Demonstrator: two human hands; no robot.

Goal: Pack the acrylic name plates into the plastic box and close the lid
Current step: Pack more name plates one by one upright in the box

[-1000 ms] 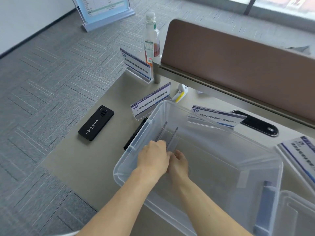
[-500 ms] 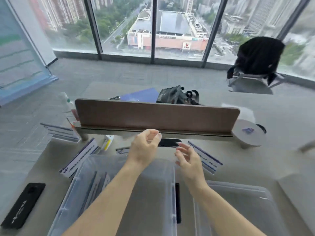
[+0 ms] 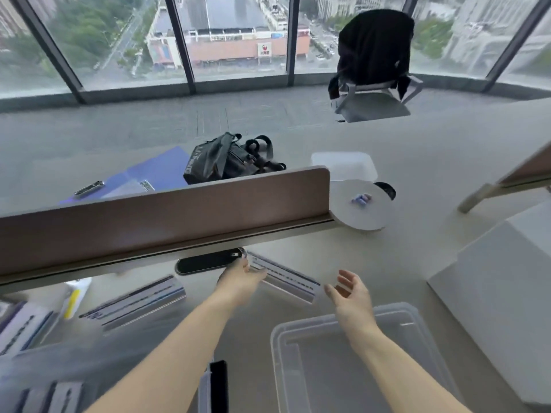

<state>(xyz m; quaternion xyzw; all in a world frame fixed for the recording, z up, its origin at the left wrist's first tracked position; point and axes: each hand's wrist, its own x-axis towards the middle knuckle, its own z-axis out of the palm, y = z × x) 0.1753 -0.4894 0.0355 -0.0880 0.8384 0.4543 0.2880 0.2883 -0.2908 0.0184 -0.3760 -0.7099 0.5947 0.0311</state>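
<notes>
An acrylic name plate [image 3: 283, 277] with a white and blue card lies slanted on the desk, just in front of the brown divider. My left hand [image 3: 241, 280] reaches to its left end, fingers spread and touching or nearly touching it. My right hand [image 3: 348, 293] is open by its right end, palm turned inward. Another name plate [image 3: 137, 302] lies to the left, and more plates [image 3: 21, 329] sit at the far left. The clear plastic box [image 3: 104, 350] is blurred at the lower left, with plates [image 3: 44, 394] inside. Its clear lid [image 3: 357, 332] lies at the lower right.
A brown divider [image 3: 164, 216] crosses the desk behind the plates, with a black oval cable port [image 3: 208, 260] under it. A black flat object [image 3: 219, 386] lies between box and lid. A white carton [image 3: 492, 293] stands right. A backpack [image 3: 226, 159] sits beyond the divider.
Both hands have come up out of the box and reached forward and to the right, to the ends of a plate on the desk. The view has lifted and swung right.
</notes>
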